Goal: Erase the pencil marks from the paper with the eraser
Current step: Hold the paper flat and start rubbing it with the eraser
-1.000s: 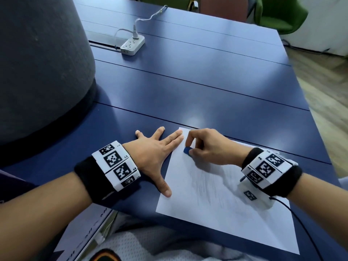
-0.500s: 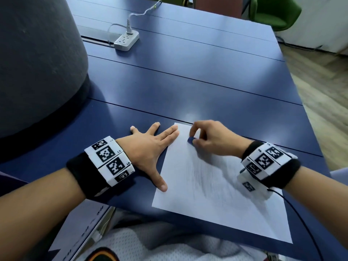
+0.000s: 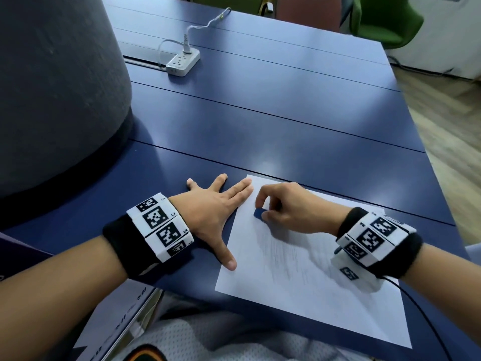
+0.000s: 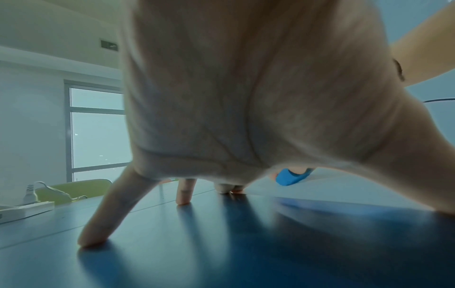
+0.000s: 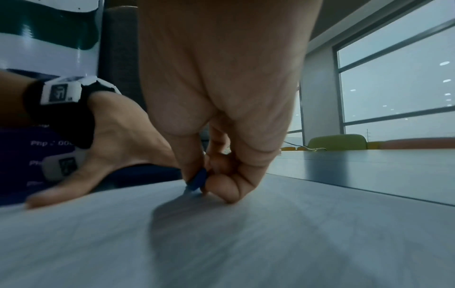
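A white sheet of paper (image 3: 325,290) with faint grey pencil marks (image 3: 281,251) lies on the blue table (image 3: 286,121). My right hand (image 3: 283,207) pinches a small blue eraser (image 3: 259,213) between thumb and fingers and presses it on the paper near its upper left corner. The eraser (image 5: 197,180) shows under the fingertips in the right wrist view and also in the left wrist view (image 4: 291,176). My left hand (image 3: 213,212) lies flat with fingers spread at the paper's left edge, thumb and forefinger tips on the sheet.
A large grey rounded object (image 3: 52,87) fills the left side of the table. A white power strip (image 3: 183,62) with a cable lies at the back. Green and red chairs (image 3: 377,19) stand beyond the far edge. The table's right edge drops to wooden floor (image 3: 447,131).
My right hand has slid the eraser a short way back down the paper after moving up. The left hand stays flat at the paper's edge.
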Available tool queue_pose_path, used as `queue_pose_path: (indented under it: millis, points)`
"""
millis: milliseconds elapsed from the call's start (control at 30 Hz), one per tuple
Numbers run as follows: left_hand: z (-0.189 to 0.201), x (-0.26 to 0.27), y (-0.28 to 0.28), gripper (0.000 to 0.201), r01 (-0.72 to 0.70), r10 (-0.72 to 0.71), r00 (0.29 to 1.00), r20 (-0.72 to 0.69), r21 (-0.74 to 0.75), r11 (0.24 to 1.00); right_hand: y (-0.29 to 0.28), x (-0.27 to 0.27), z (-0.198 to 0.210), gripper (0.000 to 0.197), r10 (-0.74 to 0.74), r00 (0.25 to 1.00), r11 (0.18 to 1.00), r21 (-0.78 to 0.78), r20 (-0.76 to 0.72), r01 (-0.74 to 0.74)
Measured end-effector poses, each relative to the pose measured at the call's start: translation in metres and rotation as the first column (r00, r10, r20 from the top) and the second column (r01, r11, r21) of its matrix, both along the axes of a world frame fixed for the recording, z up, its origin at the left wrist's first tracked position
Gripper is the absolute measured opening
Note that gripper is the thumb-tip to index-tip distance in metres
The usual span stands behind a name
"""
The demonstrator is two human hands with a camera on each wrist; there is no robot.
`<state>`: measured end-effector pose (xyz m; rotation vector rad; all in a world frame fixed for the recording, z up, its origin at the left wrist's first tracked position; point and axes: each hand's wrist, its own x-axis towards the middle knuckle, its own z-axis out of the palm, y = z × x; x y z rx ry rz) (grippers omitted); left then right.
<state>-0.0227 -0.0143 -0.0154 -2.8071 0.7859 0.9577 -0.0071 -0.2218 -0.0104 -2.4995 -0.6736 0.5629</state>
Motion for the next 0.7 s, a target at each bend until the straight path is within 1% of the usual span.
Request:
queue_pose_path:
  millis: [33, 133, 200, 267, 333, 367, 400, 433, 500, 533, 567, 667, 700]
  points:
    - [0.0, 0.0, 0.0, 0.154, 0.002, -0.002, 1.0, 0.002, 0.002, 1.0, 0.002, 0.003, 0.001, 0.009, 0.002, 1.0, 1.0, -0.012, 0.007, -0.002]
    - [0.001, 0.0, 0.0, 0.154, 0.002, -0.002, 1.0, 0.004, 0.0, 1.0, 0.002, 0.026, 0.004, 0.011, -0.117, 0.991, 0.993, 0.012, 0.071, 0.117]
    - [0.001, 0.0, 0.0, 0.155, 0.002, -0.002, 1.0, 0.006, -0.005, 1.0, 0.002, 0.03, 0.003, 0.011, -0.145, 0.985, 0.989, 0.034, 0.097, 0.142]
    - [0.001, 0.0, 0.0, 0.155, -0.001, 0.001, 1.0, 0.003, -0.008, 1.0, 0.005, 0.016, 0.002, 0.006, -0.078, 0.994, 0.996, 0.046, 0.077, 0.074]
    - [0.001, 0.0, 0.0, 0.155, -0.002, 0.001, 1.0, -0.005, -0.009, 1.0, 0.005, 0.0, 0.002, 0.008, 0.026, 1.0, 0.999, 0.036, 0.016, -0.026]
    - [0.001, 0.0, 0.0, 0.155, -0.001, 0.001, 1.0, -0.007, -0.006, 1.0, 0.004, -0.001, 0.003, 0.008, 0.048, 0.999, 0.999, 0.018, 0.003, -0.048]
    - [0.001, 0.0, 0.0, 0.155, -0.002, 0.002, 1.0, -0.008, -0.001, 1.0, 0.001, 0.003, 0.004, 0.006, 0.033, 0.999, 0.999, -0.001, 0.013, -0.033]
    - [0.001, 0.0, -0.001, 0.155, -0.002, 0.002, 1.0, -0.008, 0.003, 1.0, -0.004, 0.009, 0.004, 0.004, -0.013, 0.999, 1.0, -0.006, 0.035, 0.013]
    - [0.001, 0.0, -0.001, 0.154, -0.002, 0.002, 1.0, -0.003, 0.006, 1.0, -0.011, 0.019, 0.005, 0.008, -0.121, 0.991, 0.993, 0.02, 0.062, 0.12]
    - [0.001, 0.0, -0.001, 0.154, -0.001, 0.001, 1.0, -0.003, 0.006, 1.0, -0.013, 0.019, 0.004, 0.009, -0.147, 0.987, 0.989, 0.039, 0.061, 0.145]
    - [0.001, 0.0, -0.001, 0.154, -0.001, 0.001, 1.0, -0.004, 0.005, 1.0, -0.013, 0.015, 0.002, 0.008, -0.144, 0.988, 0.989, 0.052, 0.05, 0.142]
    - [0.002, 0.0, -0.001, 0.153, 0.009, -0.009, 1.0, -0.002, 0.009, 1.0, -0.009, -0.003, -0.001, 0.006, -0.032, 0.999, 0.999, 0.043, -0.017, 0.033]
    - [0.003, -0.001, -0.001, 0.152, 0.012, -0.011, 1.0, -0.002, 0.011, 1.0, -0.009, -0.003, 0.0, 0.004, -0.016, 1.0, 1.0, 0.026, -0.023, 0.017]
